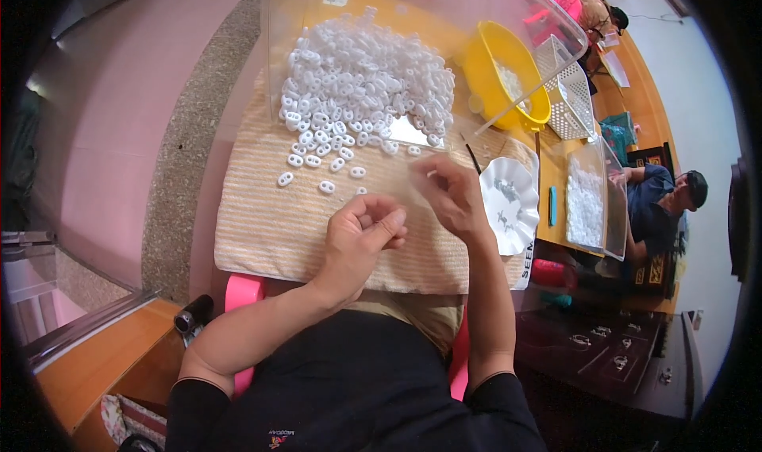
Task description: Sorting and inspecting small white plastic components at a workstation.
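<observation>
striped cream-and-tan towelling (258, 242) beneath, i'd steady the left hand (365, 234), fingers together, and guide the right hand (451, 192), grip unclear from blur.

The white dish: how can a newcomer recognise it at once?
Find the striped towel. At its right edge, beside the right hand, lies the dish. Unlike the yellow basin farther up, it is white and wavy-rimmed, with small dark bits inside.

Two hands (361, 234) (451, 200), one frilled dish (517, 236)
</observation>
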`<state>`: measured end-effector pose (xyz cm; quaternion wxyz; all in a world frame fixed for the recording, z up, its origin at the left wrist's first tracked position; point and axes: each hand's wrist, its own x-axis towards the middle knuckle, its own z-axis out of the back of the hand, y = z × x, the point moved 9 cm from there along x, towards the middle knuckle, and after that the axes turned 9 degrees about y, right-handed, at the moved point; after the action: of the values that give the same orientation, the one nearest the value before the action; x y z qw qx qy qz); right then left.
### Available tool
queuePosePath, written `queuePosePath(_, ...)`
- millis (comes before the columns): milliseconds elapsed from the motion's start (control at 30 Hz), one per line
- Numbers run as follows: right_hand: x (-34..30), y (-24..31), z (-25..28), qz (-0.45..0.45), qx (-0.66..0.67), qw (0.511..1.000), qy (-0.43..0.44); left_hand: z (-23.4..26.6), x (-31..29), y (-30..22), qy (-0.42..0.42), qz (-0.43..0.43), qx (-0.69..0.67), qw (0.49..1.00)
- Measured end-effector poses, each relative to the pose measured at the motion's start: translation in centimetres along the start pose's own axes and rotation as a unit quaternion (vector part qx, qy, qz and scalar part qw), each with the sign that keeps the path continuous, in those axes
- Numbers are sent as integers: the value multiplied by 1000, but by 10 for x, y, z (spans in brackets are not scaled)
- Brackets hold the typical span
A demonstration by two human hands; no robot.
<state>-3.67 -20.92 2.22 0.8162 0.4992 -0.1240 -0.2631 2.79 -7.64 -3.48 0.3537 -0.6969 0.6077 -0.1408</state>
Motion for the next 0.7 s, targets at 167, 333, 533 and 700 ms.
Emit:
queuePosePath(167,-34,11,-22,-14,116,990,82,-1,1,8,3,13,-15,1000)
queuePosePath(333,-51,-1,-22,-51,193,978,57,-11,-2,14,54,21,-12,998)
queuePosePath(533,-58,5,-23,-25,267,960,80,-20,-4,17,84,50,-59,993)
queuePosePath(700,-59,-2,-30,-32,315,945,88,-23,-2,19,113,81,-83,987)
